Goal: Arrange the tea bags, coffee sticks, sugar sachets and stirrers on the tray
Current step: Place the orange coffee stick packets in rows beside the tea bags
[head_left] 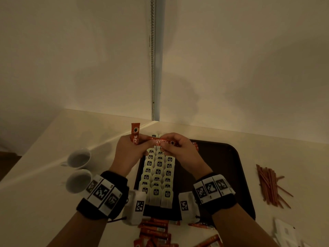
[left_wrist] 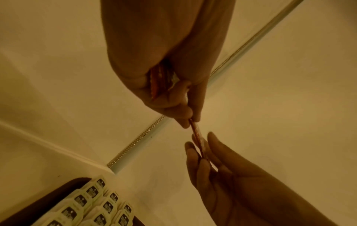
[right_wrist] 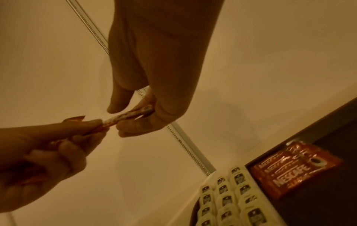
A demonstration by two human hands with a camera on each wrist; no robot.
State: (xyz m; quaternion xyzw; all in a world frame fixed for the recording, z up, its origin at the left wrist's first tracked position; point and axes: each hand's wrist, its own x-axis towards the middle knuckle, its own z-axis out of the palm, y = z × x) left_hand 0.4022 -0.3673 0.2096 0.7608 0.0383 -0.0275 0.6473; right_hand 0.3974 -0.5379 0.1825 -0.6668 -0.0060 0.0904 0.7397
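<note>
Tray (head_left: pixel 229 154) with tea bags (head_left: pixel 158 172)

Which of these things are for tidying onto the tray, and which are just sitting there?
For the job:
tray
tea bags in rows on it
coffee sticks: some in the left hand, one pinched by the right hand, a few on the tray, more loose
stirrers
white sachets

Just sitting there:
two cups

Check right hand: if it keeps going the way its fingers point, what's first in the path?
The right hand points toward the left hand, pinching one coffee stick that the left fingers already touch. It would likely meet the left hand first; depth is unclear.
</note>
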